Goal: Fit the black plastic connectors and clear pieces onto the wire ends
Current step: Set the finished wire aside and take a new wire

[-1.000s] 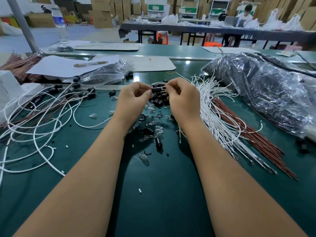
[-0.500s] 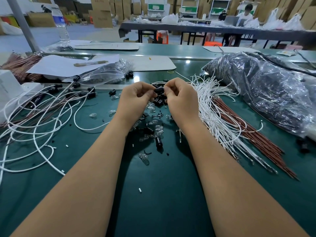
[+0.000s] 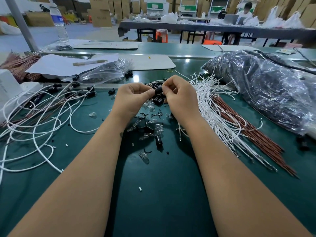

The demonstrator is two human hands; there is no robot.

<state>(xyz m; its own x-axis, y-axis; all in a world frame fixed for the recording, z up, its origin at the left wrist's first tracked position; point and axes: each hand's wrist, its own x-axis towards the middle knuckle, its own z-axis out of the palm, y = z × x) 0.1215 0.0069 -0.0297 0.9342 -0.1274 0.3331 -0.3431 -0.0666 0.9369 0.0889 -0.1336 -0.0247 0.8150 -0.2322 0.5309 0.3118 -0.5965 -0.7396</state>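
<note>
Both the left hand and right hand pinch one small black plastic connector above the green counter's middle; keep it straight, push gently.

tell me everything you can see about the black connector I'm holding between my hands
The black connector is a small, dark, roughly cylindrical plastic piece, lying sideways, raised above the green table. The left hand pinches one end, the right hand the other. Fingers hide both ends, so any wire or clear piece fitted cannot be told.
</note>
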